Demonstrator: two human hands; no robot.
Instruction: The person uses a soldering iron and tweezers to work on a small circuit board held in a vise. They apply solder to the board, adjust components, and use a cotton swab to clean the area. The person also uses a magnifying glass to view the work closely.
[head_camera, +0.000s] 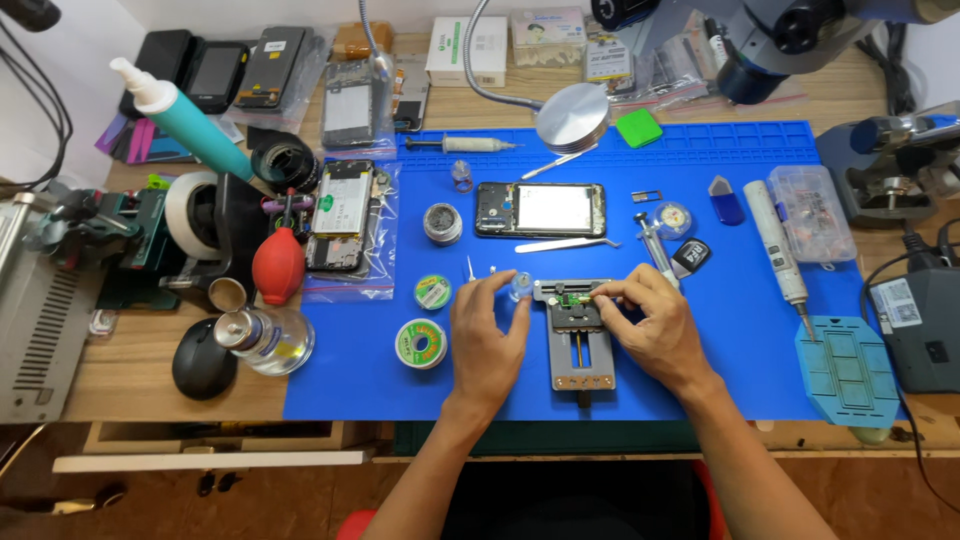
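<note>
Both hands, left hand (487, 335) and right hand (652, 322), touch the metal holder (577, 340)

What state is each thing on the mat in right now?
Left hand: fingertips on the clear knob at the holder's left end.
Right hand: fingertips on the small green board.
Metal board holder: flat on the blue mat, board clamped on top.
Phone: back cover off, lying flat.
Tweezers: lying unused.

Left hand (487, 335), right hand (652, 325) bare; forearms unsleeved, no rings.
</note>
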